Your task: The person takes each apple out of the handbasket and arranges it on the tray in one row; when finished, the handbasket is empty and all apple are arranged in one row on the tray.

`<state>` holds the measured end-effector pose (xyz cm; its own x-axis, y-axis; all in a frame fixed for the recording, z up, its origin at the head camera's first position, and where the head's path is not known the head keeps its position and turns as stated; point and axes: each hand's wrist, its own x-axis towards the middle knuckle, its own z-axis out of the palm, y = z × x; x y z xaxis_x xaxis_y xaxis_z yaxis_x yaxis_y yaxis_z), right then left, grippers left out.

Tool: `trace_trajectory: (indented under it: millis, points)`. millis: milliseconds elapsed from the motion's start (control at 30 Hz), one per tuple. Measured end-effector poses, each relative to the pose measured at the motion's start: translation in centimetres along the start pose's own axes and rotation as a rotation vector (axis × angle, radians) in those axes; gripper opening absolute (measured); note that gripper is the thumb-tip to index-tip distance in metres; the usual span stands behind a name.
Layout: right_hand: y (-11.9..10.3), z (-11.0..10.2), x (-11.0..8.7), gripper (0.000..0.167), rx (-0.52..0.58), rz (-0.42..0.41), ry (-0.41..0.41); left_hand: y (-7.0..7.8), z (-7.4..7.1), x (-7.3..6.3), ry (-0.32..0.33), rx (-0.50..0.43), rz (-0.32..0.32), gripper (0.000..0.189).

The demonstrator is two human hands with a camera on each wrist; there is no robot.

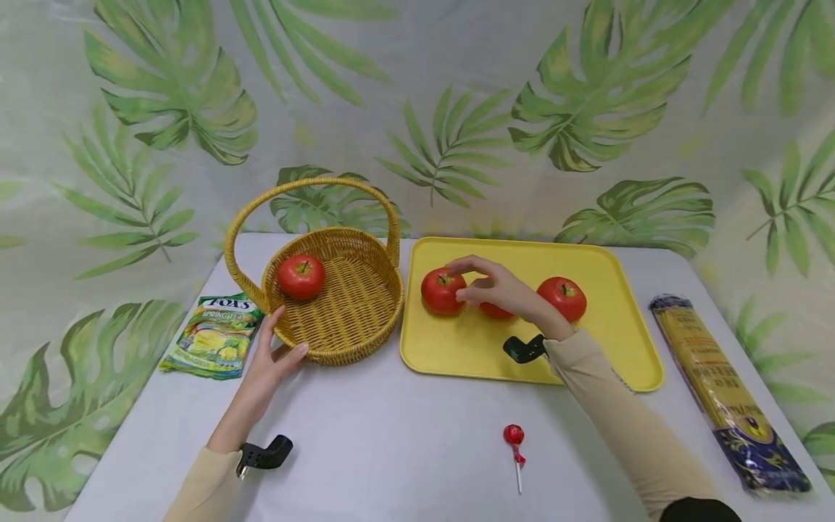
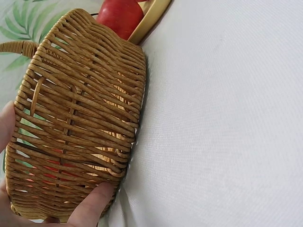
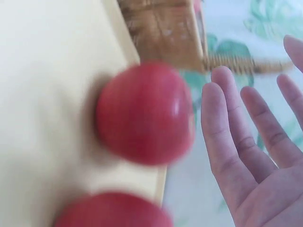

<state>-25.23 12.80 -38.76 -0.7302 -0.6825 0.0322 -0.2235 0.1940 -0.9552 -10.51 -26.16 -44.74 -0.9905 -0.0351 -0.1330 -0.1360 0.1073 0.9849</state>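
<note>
So your red apple (image 1: 442, 296) sits toward the left end of the yellow tray (image 1: 457, 360), near the wicker basket (image 1: 352, 301). Key bit: it's just left of and below the fingertips of your right hand (image 1: 499, 286), and the right wrist view shows a gap, so no contact yet. It's roundish, so there's no real long axis to line up with. That hand's clearly the nearer one: it reaches in from the right over a half-hidden second apple (image 1: 497, 312), fingers loose and parted, nothing in them. Meanwhile your left hand (image 1: 270, 362) grips the basket's near-left side, one digit at the rim, another lower on the wall.
</note>
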Motion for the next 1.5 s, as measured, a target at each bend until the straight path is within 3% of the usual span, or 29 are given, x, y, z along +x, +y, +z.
trace_trajectory:
  millis: [233,467,833,1100,1500]
  points:
    - [-1.2,4.0,4.2,0.047,0.003,-0.052,-0.088,-0.3,0.0,0.2,-0.001,0.0,-0.005,0.081]
    - [-2.4,7.1,7.7,0.047,0.009,-0.043,-0.128,-0.5,-0.1,0.2,0.002,-0.002,-0.008,0.079]
    - [-4.0,11.8,12.5,0.048,0.143,-0.042,-0.033,-0.4,-0.2,0.3,0.005,-0.003,-0.008,0.08]
    - [-3.8,14.5,15.4,0.056,0.101,0.051,0.023,-0.3,0.0,0.2,0.012,-0.014,-0.012,0.08]
    - [-3.2,16.5,17.6,0.07,0.204,0.184,0.007,-0.4,0.1,0.3,0.011,-0.032,-0.008,0.08]
